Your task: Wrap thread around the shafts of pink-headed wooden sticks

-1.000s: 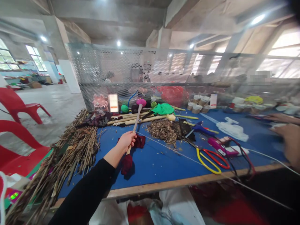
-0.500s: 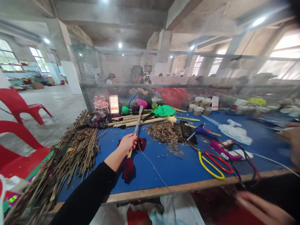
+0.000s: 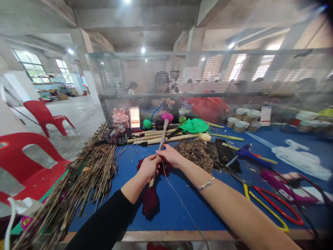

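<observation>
My left hand point(image 3: 149, 167) is closed around a pale stick point(image 3: 163, 136) that tilts away from me over the blue table. My right hand point(image 3: 168, 155) pinches the same stick just above it; the fingertips are partly hidden. The stick's upper part looks wrapped in something greyish. A thin wire or cord point(image 3: 179, 202) hangs from near my hands to the table's front edge. Dark red cloth point(image 3: 150, 203) lies at the stick's lower end, with more partly behind my hands. Beyond the stick's top is a magenta ball point(image 3: 167, 117); I cannot tell whether they touch.
Dry twigs point(image 3: 90, 180) cover the table's left side. Brown plant bits point(image 3: 194, 151) lie behind my right forearm. To the right are shears with red and yellow handles point(image 3: 278, 205), a blue glue gun point(image 3: 247, 152) and a magenta device point(image 3: 286, 189). A perforated metal screen point(image 3: 117, 80) stands behind.
My right hand has come up from the lower right to the stick and now grips it beside my left hand. The view has shifted, so things on the right appear further right.
</observation>
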### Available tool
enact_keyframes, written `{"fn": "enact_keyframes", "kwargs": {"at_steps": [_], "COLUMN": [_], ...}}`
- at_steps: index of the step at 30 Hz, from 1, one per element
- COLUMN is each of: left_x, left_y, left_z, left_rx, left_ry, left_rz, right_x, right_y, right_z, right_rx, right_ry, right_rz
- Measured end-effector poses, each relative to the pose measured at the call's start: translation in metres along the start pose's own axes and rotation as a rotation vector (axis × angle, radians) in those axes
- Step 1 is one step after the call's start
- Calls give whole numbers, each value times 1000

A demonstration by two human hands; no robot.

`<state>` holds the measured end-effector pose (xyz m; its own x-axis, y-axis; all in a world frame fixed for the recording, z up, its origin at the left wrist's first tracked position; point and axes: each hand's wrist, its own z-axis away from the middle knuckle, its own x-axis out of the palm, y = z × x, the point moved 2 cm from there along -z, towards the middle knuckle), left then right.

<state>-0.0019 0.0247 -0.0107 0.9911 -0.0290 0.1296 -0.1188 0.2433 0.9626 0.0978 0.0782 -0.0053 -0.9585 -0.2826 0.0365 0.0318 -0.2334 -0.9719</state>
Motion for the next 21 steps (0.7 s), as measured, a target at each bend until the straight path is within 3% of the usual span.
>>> {"fn": "enact_keyframes", "kwargs": {"at_steps": [6, 11, 14, 18, 21], "left_x": [-1, 0, 3, 6, 9], "left_y": [-1, 0, 3, 5, 9], "left_z": [-1, 1, 3, 4, 8], "left_rx": [25, 39, 33, -5, -19], "left_ry": [-3, -4, 47, 160, 126], "left_rz": [-34, -62, -28, 100, 196], "right_x": [-11, -13, -15, -18, -18], "right_y": [-1, -6, -1, 9, 11], "right_z": [13, 16, 17, 17, 17], "right_rx": [111, -164, -172, 44, 156], "right_ry": [45, 139, 92, -64, -206], "right_rz": [146, 444, 321, -28, -172]}}
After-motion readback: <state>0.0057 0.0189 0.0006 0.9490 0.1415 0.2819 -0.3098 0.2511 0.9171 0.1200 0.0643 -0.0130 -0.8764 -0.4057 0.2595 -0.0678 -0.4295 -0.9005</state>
